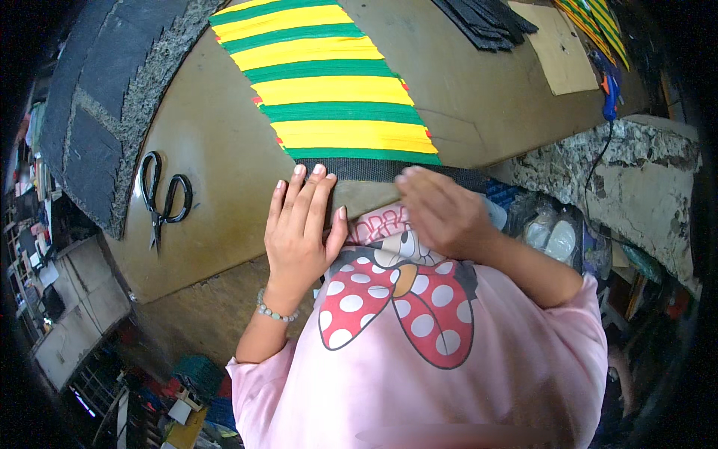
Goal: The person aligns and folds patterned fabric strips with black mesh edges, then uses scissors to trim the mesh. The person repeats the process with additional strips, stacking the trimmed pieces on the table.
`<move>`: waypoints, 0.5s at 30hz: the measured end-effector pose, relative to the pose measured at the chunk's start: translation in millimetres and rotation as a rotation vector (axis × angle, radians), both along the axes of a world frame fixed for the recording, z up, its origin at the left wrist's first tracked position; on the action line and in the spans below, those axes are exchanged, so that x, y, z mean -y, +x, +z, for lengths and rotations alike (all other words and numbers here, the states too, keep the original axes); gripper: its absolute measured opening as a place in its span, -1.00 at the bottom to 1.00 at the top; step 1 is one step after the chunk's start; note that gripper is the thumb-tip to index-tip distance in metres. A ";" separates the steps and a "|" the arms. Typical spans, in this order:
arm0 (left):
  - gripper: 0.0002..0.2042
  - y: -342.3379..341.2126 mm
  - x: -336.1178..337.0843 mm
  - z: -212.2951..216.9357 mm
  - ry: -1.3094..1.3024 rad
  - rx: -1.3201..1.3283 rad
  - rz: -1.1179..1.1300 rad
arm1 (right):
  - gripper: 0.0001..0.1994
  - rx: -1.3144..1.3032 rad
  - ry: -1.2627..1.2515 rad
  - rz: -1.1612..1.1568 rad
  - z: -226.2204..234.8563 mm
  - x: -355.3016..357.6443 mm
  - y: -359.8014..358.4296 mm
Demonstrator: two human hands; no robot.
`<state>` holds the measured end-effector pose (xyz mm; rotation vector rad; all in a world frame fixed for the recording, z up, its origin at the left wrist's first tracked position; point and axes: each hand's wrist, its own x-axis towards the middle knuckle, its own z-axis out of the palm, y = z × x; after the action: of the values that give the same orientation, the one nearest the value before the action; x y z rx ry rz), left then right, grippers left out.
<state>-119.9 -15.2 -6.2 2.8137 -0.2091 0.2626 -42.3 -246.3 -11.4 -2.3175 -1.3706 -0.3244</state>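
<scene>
A band of green and yellow strips lies stacked across the tabletop, with small red bits showing at its side edges. Along its near edge runs a black woven webbing strap. My left hand rests open on the strap's left part, fingertips pressing it and thumb spread to the side. Over the strap's right part, my right hand is bent at the fingers and smeared by motion. Whether it grips the strap or only touches it, I cannot tell.
Black-handled scissors lie at the left, beside a dark, rough-edged sheet. At the far right are black strips, a beige card and a blue glue gun with its cord hanging over the table's edge.
</scene>
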 end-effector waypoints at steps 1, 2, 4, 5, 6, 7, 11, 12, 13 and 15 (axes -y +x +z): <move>-0.63 0.6 -0.1 1.6 -0.002 0.025 -0.005 | -0.70 -0.019 -0.018 -0.027 0.9 13.2 -1.0; -0.63 1.2 -0.1 3.4 0.006 0.026 -0.007 | -0.71 -0.023 -0.059 -0.036 1.5 22.7 -1.6; -0.63 4.2 2.6 7.5 0.034 0.027 0.002 | -0.72 0.030 -0.078 -0.072 4.5 32.6 -1.3; -0.64 6.0 6.1 9.6 0.051 0.023 0.014 | -0.72 0.039 -0.076 -0.062 5.1 31.9 -0.8; -0.65 8.4 10.5 11.8 0.048 0.055 0.017 | -0.71 0.045 -0.070 -0.066 5.6 28.9 0.0; -0.64 11.6 15.9 13.5 0.041 0.043 -0.001 | -0.70 0.050 -0.087 -0.069 5.6 25.9 1.7; -0.63 20.8 34.5 15.9 -0.145 0.043 -0.156 | -0.66 0.013 -0.099 -0.052 6.4 21.5 7.9; -0.64 20.9 31.8 17.2 -0.186 0.066 -0.109 | -0.64 0.010 -0.074 -0.047 6.7 22.1 8.2; -0.65 20.9 25.5 17.8 -0.206 0.079 -0.080 | -0.62 -0.005 -0.056 -0.045 8.8 21.8 8.2; -0.68 16.8 11.6 20.2 -0.136 0.143 0.039 | -0.63 0.035 -0.075 -0.026 17.3 21.6 10.6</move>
<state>-103.1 -26.9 14.0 2.6681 -0.1611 0.4690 -31.7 -267.9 5.9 -2.4031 -1.3930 -0.3282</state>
